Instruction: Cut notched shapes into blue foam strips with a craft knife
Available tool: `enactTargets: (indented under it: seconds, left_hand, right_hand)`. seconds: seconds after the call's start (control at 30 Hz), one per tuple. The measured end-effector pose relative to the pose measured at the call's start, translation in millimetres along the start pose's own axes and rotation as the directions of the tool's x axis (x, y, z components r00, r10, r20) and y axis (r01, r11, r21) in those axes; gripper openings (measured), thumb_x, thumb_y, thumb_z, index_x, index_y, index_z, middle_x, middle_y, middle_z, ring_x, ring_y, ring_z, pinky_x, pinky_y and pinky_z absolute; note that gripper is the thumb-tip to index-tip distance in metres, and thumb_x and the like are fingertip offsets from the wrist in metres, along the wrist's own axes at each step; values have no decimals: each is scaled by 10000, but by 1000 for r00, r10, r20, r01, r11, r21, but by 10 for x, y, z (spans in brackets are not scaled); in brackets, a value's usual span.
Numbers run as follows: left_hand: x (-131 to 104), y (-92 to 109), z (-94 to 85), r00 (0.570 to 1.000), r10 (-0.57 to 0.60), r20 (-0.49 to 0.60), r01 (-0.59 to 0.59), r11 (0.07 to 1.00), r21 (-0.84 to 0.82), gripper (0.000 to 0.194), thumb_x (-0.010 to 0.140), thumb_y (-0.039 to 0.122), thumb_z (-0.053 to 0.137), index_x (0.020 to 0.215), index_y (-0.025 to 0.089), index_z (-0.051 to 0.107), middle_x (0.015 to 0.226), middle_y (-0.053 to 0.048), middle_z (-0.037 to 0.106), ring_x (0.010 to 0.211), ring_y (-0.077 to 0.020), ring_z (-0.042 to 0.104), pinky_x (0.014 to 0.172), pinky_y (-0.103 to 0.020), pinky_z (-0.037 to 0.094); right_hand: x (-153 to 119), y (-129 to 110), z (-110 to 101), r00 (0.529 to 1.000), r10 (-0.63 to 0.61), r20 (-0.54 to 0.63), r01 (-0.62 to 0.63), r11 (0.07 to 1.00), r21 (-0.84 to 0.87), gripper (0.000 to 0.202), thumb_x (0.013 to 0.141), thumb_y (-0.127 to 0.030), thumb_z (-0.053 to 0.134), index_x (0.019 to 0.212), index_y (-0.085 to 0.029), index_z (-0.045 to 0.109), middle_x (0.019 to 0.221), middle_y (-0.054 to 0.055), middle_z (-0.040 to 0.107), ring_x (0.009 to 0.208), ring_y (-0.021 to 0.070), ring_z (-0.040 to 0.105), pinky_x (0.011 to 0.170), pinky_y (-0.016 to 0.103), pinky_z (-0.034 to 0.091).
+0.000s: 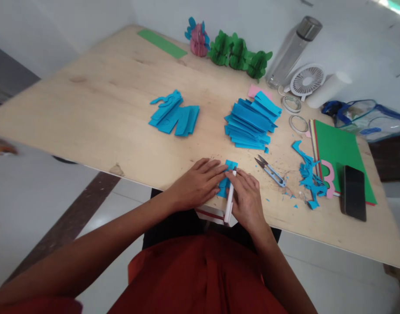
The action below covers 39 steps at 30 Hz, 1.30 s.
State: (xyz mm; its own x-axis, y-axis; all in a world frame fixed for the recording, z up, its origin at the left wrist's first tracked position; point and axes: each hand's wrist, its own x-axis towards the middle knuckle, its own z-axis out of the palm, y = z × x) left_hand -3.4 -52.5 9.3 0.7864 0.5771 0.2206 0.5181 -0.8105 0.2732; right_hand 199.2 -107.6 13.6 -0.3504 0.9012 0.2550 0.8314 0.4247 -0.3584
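Note:
At the table's front edge a small blue paper strip [223, 192] lies under my hands, partly covered by them. My left hand [201, 181] rests flat with its fingers stretched over the strip's left side, pressing on it. On the other side, my right hand [247, 196] is closed around a white pen [230, 200]. The pen's dark tip points away from me, close to the strip's upper right corner. Just right of that hand lie small thread snips [271, 171] with blue handles, their blades apart.
Folded blue papers [250, 120] and cut blue pieces [174, 115] lie farther back. At right are blue scraps [309, 174], a pink paper shape [328, 179], a phone [353, 192] and green paper [340, 148]. Tape rolls [298, 124], a fan [307, 80], a bottle [293, 52] and green paper figures [238, 52] stand behind.

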Motion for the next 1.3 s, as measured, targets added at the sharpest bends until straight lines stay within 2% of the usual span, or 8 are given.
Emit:
enactTargets:
  seconds: [0.3,0.6,0.9,1.3]
  left_hand:
    - [-15,19,-11,1000,-1,-30,0,1000,-17,389,991,251,419,1332,106,539,1473,-147,518,1349,-306,453,1146,-539,342]
    - [-13,24,-24,999,0,-44,0,1000,-11,368,982,246,449,1312,124,555,1455,-140,537,1337,-290,471,1144,-522,346]
    - [-17,20,-17,999,1,-44,-1,1000,-6,380,984,249,433,1322,118,547,1462,-132,533,1343,-295,461,1149,-521,338]
    - [9,-6,-27,997,-7,-80,2,998,-64,382,963,263,464,1309,125,552,1411,-130,576,1294,-300,494,1119,-518,366]
  right_hand:
    - [-5,-1,16,1000,-6,-23,6,1000,0,454,890,-92,469,1321,-194,573,1320,120,646,1331,275,489,1079,472,358]
    - [-1,-22,-2,999,-12,-33,12,1000,10,473,876,-75,465,1329,-163,571,1318,136,644,1325,284,487,1076,482,360]
    - [-2,-16,1,1000,1,-17,-1,1000,4,507,859,-71,476,1343,-196,562,1325,116,644,1342,276,474,1091,483,350]
    - [1,-20,-4,1000,10,-15,-10,1000,0,495,871,-88,482,1347,-198,558,1326,119,641,1339,273,479,1082,476,356]
